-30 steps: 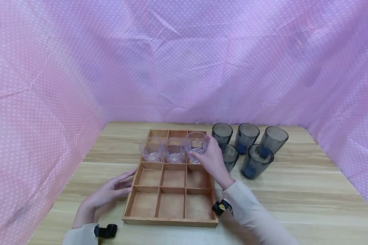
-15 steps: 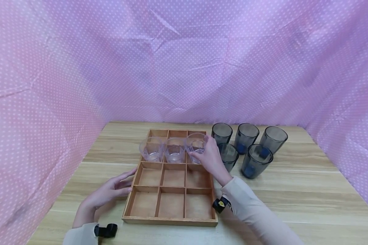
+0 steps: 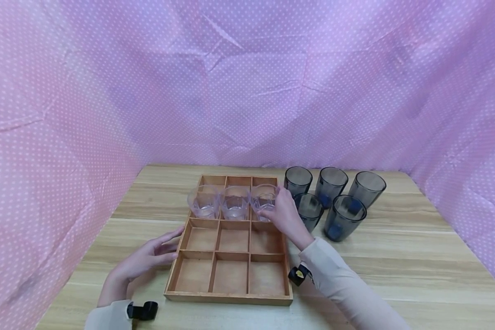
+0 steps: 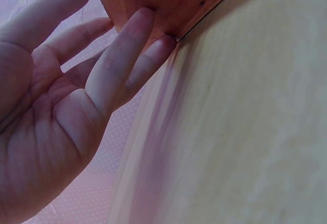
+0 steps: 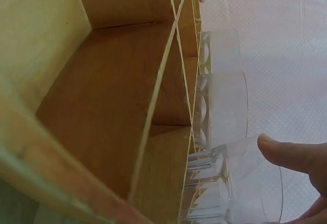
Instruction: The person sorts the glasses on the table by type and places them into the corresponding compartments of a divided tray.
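A wooden divided tray [image 3: 228, 299] lies on the table in front of me. Its second row from the back has three clear glasses: a left one [image 3: 205, 201], a middle one [image 3: 235, 201] and a right-hand glass [image 3: 261, 199]. My right hand [image 3: 289, 219] holds the right-hand glass between thumb and fingers, its base down inside the compartment. The right wrist view shows the thumb [image 5: 288, 153] against this glass's wall. With fingers extended, my left hand [image 3: 146, 259] touches the tray's left side; its fingertips [image 4: 139, 22] press that wall in the left wrist view.
Several smoky grey glasses stand right of the tray, among them a front one [image 3: 345, 219] and a far-right one [image 3: 368, 189]. One grey glass [image 3: 309, 208] sits close behind my right hand. A pink dotted cloth [image 3: 247, 91] hangs around the wooden table [image 3: 416, 256].
The right-hand clear glass has sunk lower into its compartment, with my right hand still on it. My left hand and the tray have stayed put.
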`<state>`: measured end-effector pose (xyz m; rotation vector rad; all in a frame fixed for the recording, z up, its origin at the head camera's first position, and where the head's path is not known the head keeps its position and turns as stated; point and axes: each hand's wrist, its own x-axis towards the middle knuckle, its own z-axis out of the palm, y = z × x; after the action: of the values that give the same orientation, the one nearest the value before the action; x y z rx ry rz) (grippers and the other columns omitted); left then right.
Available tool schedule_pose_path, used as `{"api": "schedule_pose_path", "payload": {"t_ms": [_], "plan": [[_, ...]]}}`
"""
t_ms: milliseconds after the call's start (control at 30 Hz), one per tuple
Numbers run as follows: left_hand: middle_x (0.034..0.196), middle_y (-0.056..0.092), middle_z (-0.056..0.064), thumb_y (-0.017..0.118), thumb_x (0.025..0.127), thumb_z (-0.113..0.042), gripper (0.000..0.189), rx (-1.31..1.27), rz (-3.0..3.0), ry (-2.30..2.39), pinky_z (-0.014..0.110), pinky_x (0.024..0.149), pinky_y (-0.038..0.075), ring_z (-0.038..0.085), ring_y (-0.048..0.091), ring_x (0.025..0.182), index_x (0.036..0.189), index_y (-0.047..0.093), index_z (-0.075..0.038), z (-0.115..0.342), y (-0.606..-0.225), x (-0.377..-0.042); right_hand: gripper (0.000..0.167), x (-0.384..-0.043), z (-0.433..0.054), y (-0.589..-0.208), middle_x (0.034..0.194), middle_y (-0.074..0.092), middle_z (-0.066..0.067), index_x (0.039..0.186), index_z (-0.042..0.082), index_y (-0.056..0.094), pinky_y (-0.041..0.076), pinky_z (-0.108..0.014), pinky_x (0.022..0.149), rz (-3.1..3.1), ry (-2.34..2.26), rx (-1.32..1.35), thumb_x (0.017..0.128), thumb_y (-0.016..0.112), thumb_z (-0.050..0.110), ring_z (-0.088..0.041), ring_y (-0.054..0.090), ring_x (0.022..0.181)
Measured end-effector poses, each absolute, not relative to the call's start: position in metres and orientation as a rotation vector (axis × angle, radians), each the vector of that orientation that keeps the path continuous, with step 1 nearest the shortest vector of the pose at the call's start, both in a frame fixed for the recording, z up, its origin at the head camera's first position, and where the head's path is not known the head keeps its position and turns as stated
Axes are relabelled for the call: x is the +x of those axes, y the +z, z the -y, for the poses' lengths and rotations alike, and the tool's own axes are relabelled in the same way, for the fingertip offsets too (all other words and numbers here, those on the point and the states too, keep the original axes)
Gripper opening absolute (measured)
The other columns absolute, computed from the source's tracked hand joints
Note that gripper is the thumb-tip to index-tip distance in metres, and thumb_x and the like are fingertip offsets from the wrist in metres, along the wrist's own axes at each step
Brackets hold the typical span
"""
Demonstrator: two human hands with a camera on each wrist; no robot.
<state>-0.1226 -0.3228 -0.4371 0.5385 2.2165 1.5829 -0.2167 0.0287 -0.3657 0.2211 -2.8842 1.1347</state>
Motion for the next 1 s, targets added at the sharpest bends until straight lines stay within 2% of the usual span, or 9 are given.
{"api": "schedule_pose_path", "payload": {"t_ms": [400, 733, 1000], "plan": [[0.154, 0.019, 0.034, 0.052, 0.1, -0.012, 0.067, 0.55, -2.201, 1.587, 0.011, 0.097, 0.043, 0.055, 0.027, 0.136, 0.154, 0.015, -0.002, 0.322, -0.435, -0.124, 0.088, -0.217, -0.04, -0.377, 0.141, 0.046, -0.031, 0.14, -0.012, 0.036, 0.04, -0.05, 0.11, 2.813, 1.322, 0.21, 0.073, 0.085, 0.017, -0.042, 0.047, 0.131], [0.155, 0.015, 0.034, 0.052, 0.1, -0.013, 0.068, 0.546, -2.2, 1.589, 0.01, 0.097, 0.041, 0.059, 0.028, 0.135, 0.155, 0.014, -0.004, 0.323, -0.434, -0.123, 0.088, -0.217, -0.042, -0.382, 0.145, 0.045, -0.027, 0.141, -0.009, 0.036, 0.04, -0.048, 0.111, 2.814, 1.372, 0.226, 0.073, 0.085, 0.018, -0.039, 0.045, 0.134], [0.154, 0.015, 0.035, 0.052, 0.1, -0.012, 0.068, 0.556, -2.189, 1.605, 0.01, 0.097, 0.042, 0.058, 0.027, 0.135, 0.155, 0.013, -0.002, 0.323, -0.434, -0.122, 0.088, -0.22, -0.044, -0.389, 0.141, 0.048, -0.027, 0.141, -0.007, 0.038, 0.041, -0.049, 0.109, 2.805, 1.355, 0.185, 0.073, 0.085, 0.022, -0.039, 0.048, 0.131]]}}
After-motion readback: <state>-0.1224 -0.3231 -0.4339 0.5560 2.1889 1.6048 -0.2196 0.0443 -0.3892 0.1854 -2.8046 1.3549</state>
